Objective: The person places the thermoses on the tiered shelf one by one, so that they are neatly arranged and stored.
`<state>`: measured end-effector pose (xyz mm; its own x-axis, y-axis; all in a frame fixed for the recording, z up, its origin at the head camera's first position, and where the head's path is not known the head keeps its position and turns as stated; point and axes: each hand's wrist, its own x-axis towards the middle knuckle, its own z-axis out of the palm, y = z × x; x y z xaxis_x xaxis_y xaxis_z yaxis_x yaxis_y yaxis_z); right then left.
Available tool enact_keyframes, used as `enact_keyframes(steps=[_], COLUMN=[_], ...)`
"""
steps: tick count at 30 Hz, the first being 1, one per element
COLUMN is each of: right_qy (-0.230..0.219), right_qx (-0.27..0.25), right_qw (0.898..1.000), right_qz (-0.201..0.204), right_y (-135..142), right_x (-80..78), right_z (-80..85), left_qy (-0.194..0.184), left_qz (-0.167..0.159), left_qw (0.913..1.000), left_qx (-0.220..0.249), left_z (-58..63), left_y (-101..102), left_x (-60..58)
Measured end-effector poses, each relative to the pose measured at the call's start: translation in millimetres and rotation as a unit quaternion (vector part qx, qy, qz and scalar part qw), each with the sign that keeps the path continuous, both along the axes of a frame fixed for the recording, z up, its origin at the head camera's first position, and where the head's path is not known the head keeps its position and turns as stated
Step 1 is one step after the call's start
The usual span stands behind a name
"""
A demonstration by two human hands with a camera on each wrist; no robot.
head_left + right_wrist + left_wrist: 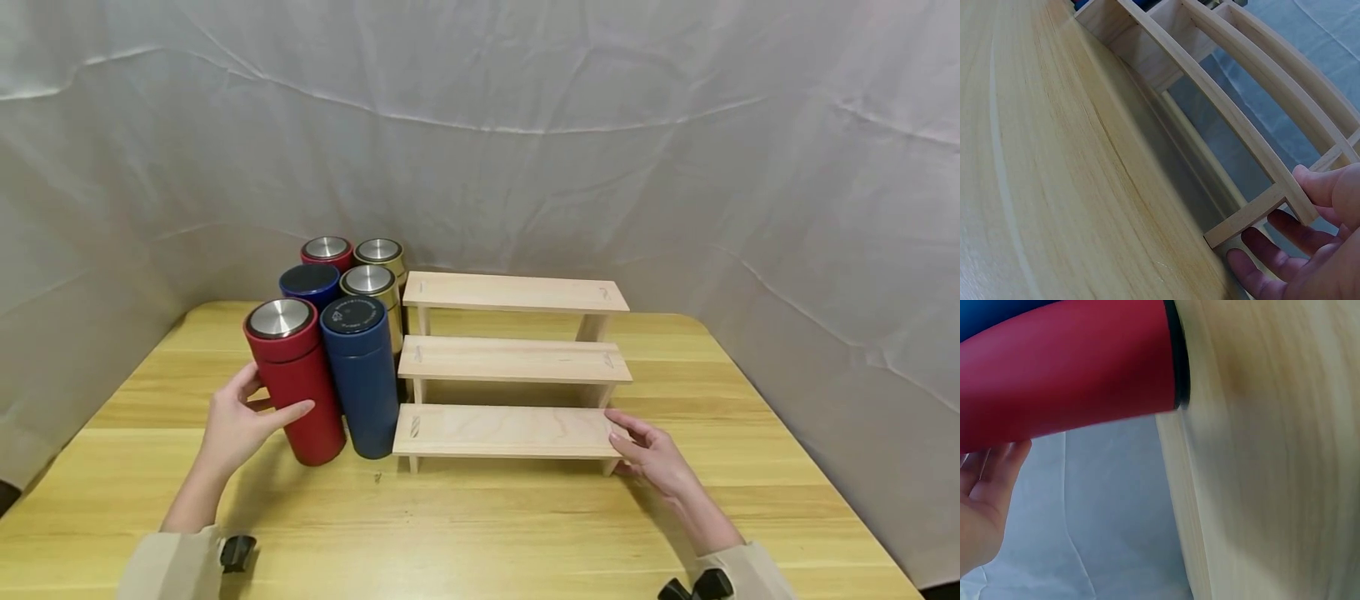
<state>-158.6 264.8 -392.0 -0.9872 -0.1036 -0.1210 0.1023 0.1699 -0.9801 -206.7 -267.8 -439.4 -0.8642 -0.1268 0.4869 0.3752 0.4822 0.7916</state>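
Observation:
My left hand (236,421) holds a red thermos bottle (303,392) with a silver-topped lid, thumb across its front and fingers at its far left side. In the left wrist view the fingers touch the side of the red bottle (1085,369), whose dark base is near the wooden tabletop. A dark blue thermos bottle (365,392) stands upright right beside it. My right hand (660,458) grips the right end of the lowest step of a three-step wooden display shelf (510,432). In the right wrist view, my thumb is above the board and my fingers are by its end support (1247,215).
Behind the front bottles stand another blue bottle (310,283), two gold bottles (386,296) and another red bottle (327,250), close to the shelf's left end. The wooden table (450,533) is enclosed by hanging grey cloth (480,167) at the back and sides.

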Motion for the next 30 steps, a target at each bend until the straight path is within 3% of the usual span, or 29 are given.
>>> enact_keyframes(steps=[4,5,6,8,12,13,16,20,23,26,29,30], right_qy=[-0.002,-0.003,-0.004,-0.002,-0.005,-0.005,-0.004,0.000,-0.003,-0.005,0.000,0.001], right_qx=[-0.005,-0.007,-0.008,-0.008,-0.011,-0.012,-0.013,-0.014,-0.017,-0.018,-0.018,-0.017], right_qw=[1.000,1.000,1.000,1.000,1.000,1.000,1.000,1.000,1.000,1.000,1.000,1.000], right_qz=[0.002,0.001,0.002,0.005,-0.002,-0.003,-0.003,0.001,-0.003,-0.005,0.000,0.002], right_y=[1,1,1,1,1,1,1,1,1,1,1,2], right_x=[-0.2,-0.2,-0.1,0.0,-0.2,-0.1,0.2,0.7,0.3,-0.2,0.0,0.1], right_z=[-1.5,-1.6,-1.7,-2.0,-1.9,-2.0,-1.8,-1.4,-1.7,-1.9,-2.4,-2.5], left_qy=[0.009,0.011,0.008,0.011,0.010,0.014,0.022,0.052,0.075,0.085,0.109,0.108], left_qz=[0.010,0.009,0.008,0.000,-0.005,-0.007,-0.008,-0.047,-0.082,-0.093,-0.118,-0.111], left_qw=[0.9999,0.9999,0.9999,0.9999,0.9992,0.9989,0.9980,0.9934,0.9857,0.9800,0.9690,0.9706], left_qx=[-0.006,-0.006,-0.002,0.011,0.039,0.044,0.059,0.090,0.127,0.154,0.188,0.184], left_z=[1.5,3.6,15.5,16.9,12.5,0.7,-0.4,3.2,17.2,50.2,79.4,91.7], left_y=[-2,-1,5,4,-1,-9,-13,-18,-12,10,31,39], left_x=[1.1,2.8,10.4,11.9,12.2,5.7,7.3,10.4,20.0,42.2,61.1,69.0])
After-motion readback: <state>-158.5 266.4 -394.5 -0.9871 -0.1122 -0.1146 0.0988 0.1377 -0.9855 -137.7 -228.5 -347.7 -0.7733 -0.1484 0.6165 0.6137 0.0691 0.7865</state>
